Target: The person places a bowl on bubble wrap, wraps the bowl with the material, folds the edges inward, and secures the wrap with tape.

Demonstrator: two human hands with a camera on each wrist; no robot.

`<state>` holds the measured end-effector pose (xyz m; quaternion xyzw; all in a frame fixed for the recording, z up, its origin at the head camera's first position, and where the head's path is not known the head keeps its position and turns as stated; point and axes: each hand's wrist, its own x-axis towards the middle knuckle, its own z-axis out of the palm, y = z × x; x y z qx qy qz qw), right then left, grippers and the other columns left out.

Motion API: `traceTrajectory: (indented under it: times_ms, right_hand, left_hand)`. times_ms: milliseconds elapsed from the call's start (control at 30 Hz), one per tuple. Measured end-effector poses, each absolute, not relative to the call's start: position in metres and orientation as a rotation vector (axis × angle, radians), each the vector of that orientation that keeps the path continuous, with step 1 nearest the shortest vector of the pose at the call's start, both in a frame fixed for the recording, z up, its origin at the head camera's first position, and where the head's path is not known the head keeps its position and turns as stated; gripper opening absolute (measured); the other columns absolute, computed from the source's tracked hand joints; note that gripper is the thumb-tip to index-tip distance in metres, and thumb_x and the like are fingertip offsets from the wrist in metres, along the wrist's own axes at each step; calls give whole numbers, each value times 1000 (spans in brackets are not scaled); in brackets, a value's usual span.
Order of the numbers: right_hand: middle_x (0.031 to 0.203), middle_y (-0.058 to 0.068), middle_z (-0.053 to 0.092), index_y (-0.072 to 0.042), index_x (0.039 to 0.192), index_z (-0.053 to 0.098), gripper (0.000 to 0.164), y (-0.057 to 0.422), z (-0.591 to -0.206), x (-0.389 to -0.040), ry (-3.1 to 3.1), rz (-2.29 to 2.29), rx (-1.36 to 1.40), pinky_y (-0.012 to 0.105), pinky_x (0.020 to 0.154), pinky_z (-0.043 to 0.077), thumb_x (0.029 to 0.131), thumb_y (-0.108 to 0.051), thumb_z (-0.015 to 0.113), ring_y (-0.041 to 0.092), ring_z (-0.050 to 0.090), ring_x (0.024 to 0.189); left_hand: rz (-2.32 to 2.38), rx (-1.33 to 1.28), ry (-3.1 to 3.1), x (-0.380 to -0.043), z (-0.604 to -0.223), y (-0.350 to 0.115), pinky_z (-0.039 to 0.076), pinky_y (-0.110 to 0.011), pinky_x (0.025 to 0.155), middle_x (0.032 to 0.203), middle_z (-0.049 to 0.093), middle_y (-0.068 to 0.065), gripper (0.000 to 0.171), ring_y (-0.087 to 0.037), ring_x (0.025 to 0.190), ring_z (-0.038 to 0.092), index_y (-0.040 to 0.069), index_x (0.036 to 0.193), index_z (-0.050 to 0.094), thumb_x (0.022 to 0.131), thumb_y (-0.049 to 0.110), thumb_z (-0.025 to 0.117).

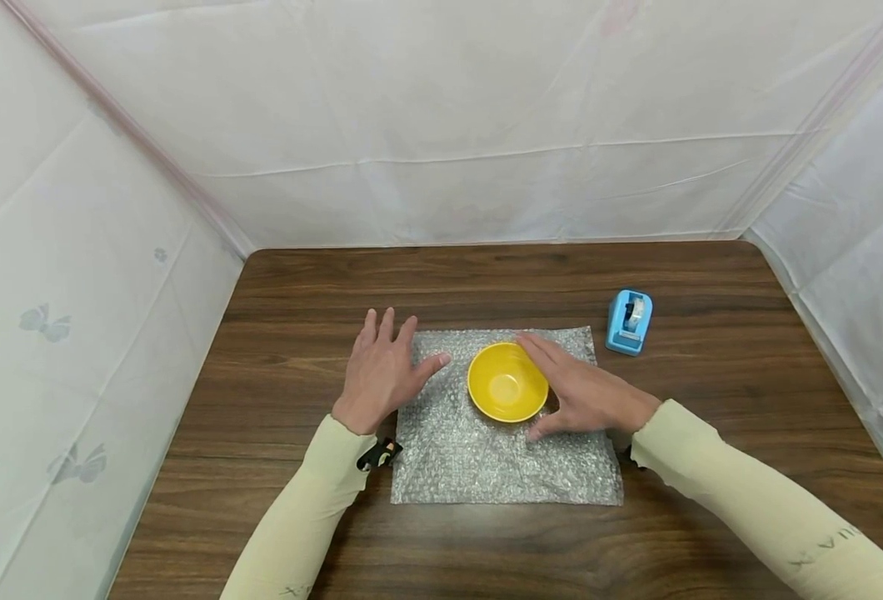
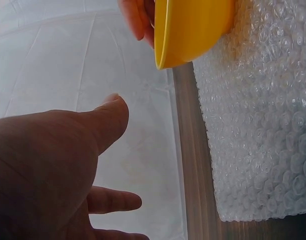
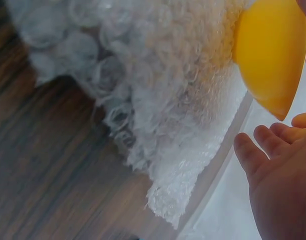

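Note:
A yellow bowl stands upright on a sheet of bubble wrap spread flat on the table. My right hand is at the bowl's right side, its fingertips right at the far rim and the thumb spread toward the near side. In the right wrist view its fingers are relaxed beside the bowl. To the left of the bowl my left hand hovers near the wrap's left edge, fingers spread and holding nothing. Its thumb points toward the bowl in the left wrist view.
Behind the wrap's right corner stands a blue tape dispenser with a roll of clear tape. The dark wooden table is bordered by white sheeting at the back and both sides.

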<state>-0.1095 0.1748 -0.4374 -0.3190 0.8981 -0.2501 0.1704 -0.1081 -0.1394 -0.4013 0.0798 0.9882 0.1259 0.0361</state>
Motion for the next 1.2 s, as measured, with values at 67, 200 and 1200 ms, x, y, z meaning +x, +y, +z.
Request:
traceTrajectory:
  times_ms: [67, 200, 1200]
  right_hand:
    - [176, 14, 13, -10, 168, 10, 134, 177, -437, -109, 2552, -707, -904, 62, 122, 35, 73, -61, 89, 38, 25, 159]
    - [176, 12, 12, -10, 168, 12, 132, 183, -437, -108, 2563, -690, -883, 61, 122, 35, 73, -60, 89, 38, 25, 160]
    - [168, 10, 36, -10, 160, 41, 100, 231, -437, -98, 2592, -542, -948, 55, 116, 45, 80, -49, 88, 34, 41, 152]
  left_hand:
    - [379, 245, 3035, -108, -401, -140, 28, -60, 127, 164, 35, -31, 85, -53, 157, 22, 4, 155, 47, 96, 64, 62]
    - [363, 238, 3035, -109, -401, -140, 28, -59, 127, 165, 35, -30, 86, -52, 157, 22, 5, 156, 46, 96, 65, 61]
    - [371, 223, 3030, -107, -403, -142, 27, -60, 127, 165, 35, -29, 87, -52, 158, 21, 5, 156, 46, 96, 65, 62]
